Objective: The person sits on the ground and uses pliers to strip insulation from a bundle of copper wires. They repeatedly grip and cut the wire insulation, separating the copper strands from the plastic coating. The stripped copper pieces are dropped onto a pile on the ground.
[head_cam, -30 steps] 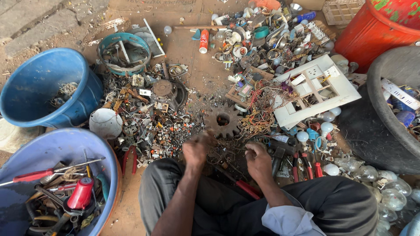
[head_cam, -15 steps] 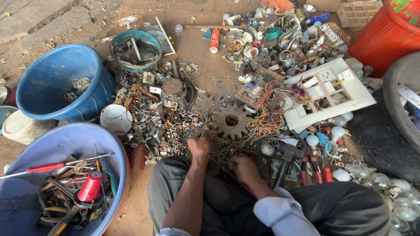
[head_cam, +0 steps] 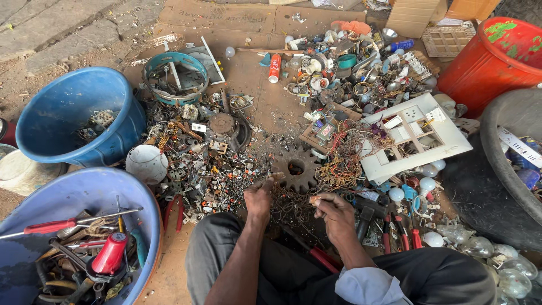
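Right hand [head_cam: 334, 216] has drawn closer, pinching a small scrap piece [head_cam: 314, 199]: light, stiff; fingertip hold. Left hand [head_cam: 258, 196] loosely curled, empty.

Flattened brown cardboard [head_cam: 248, 20] lies on the ground at the far edge, faint print on it. Tan cardboard box [head_cam: 415, 17] stands at the far right corner, beside the red barrel. Small red-and-white tube-shaped pack [head_cam: 275, 68] lies on the cardboard. No screens.
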